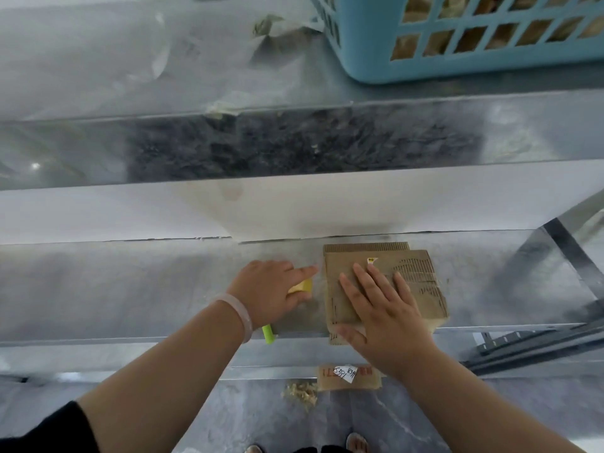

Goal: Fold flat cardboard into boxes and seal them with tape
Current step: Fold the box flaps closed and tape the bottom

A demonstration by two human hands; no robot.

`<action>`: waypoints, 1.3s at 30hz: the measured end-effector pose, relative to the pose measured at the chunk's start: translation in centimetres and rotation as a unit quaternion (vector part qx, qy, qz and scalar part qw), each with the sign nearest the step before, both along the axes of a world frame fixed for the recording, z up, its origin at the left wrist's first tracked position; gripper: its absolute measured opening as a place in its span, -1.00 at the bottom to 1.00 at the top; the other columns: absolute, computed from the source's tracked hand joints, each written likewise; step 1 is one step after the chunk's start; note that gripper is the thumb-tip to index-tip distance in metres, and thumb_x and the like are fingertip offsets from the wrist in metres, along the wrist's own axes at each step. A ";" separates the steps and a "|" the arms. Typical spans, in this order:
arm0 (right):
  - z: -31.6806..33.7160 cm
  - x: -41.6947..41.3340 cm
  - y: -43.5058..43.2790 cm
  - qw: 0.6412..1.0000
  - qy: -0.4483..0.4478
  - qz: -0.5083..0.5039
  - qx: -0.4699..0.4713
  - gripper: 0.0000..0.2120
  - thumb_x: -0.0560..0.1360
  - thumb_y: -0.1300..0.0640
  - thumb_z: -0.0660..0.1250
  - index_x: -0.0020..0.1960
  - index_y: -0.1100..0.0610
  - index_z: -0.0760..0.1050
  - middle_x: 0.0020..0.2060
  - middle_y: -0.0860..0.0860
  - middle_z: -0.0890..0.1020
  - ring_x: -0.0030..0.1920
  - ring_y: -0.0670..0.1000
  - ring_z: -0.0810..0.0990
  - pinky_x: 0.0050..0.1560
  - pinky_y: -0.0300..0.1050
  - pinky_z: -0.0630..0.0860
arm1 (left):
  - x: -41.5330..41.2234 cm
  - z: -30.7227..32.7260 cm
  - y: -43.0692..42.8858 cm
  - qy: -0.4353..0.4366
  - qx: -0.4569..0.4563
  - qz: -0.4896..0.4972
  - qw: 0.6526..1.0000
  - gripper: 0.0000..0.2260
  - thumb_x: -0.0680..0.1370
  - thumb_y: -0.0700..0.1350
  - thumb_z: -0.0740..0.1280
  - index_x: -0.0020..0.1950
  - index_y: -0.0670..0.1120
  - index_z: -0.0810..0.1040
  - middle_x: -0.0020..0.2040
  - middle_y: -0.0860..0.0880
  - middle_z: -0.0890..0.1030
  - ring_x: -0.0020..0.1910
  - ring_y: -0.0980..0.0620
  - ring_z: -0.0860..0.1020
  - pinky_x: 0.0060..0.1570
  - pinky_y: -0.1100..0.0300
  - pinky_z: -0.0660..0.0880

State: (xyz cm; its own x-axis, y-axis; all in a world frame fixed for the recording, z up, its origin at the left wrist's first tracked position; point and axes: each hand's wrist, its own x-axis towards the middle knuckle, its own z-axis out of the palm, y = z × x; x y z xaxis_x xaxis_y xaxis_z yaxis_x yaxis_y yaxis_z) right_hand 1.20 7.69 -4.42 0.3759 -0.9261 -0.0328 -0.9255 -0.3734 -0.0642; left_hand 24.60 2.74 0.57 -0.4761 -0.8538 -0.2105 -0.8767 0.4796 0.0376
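Head view, nearest first: low in the picture, below the shelf edge, a labelled cardboard scrap (pixel 349 377) lies on the floor, out of play. Above it both your forearms reach onto the metal shelf (pixel 130 289).

Your right hand (pixel 389 308) lies flat, fingers straight and spread, pressing on the stack of flat cardboard (pixel 428 295). The stack sits at the shelf's front edge with its near corner slightly overhanging. Its longer side runs away from you, skewed a little to the right, and a second sheet shows from under the far edge.

Your left hand (pixel 264 289) is just left of the stack, wrapped round a yellow-green tool (pixel 302 286); what kind of tool it is cannot be told. The tool's long axis runs from near-left to far-right, aimed at the stack's left edge. Your left index finger is stretched toward that edge and ends just beside it; contact cannot be made out.

So the cardboard is already under your right hand, and that hand looks best placed to lift a sheet while the left is occupied. No tape shows anywhere.

Farther back stands the white rear panel, then an upper shelf (pixel 98 60) with a blue basket (pixel 457 60) at far right.
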 end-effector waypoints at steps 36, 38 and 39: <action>0.2 0.1 0.2 1.000 0.003 -0.023 -0.007 -0.32 0.56 -0.38 -0.14 0.55 -0.04 0.18 0.52 0.02 0.27 0.53 0.07 0.18 0.44 0.19 0.09 | -0.8 -0.6 -2.7 0.024 0.039 0.025 0.999 -0.71 0.57 0.20 0.22 0.03 0.10 0.67 -0.01 0.10 0.56 -0.05 0.02 0.58 -0.06 0.10 0.51; 0.2 0.1 0.3 1.000 0.001 -0.020 -0.014 -0.32 0.57 -0.38 -0.14 0.55 -0.04 0.19 0.52 0.02 0.27 0.54 0.07 0.18 0.44 0.19 0.08 | -0.9 -0.9 -3.0 0.034 0.032 0.044 0.998 -0.77 0.54 0.16 0.29 -0.05 0.09 0.67 -0.07 0.10 0.59 -0.10 0.02 0.58 -0.08 0.11 0.53; 0.1 0.1 0.3 1.000 -0.003 -0.018 -0.018 -0.32 0.57 -0.37 -0.14 0.55 -0.04 0.19 0.52 0.02 0.27 0.54 0.07 0.18 0.45 0.19 0.08 | -1.0 -1.0 -3.0 0.033 0.026 0.046 0.998 -0.78 0.54 0.14 0.29 -0.09 0.06 0.66 -0.09 0.09 0.59 -0.12 0.02 0.58 -0.09 0.10 0.54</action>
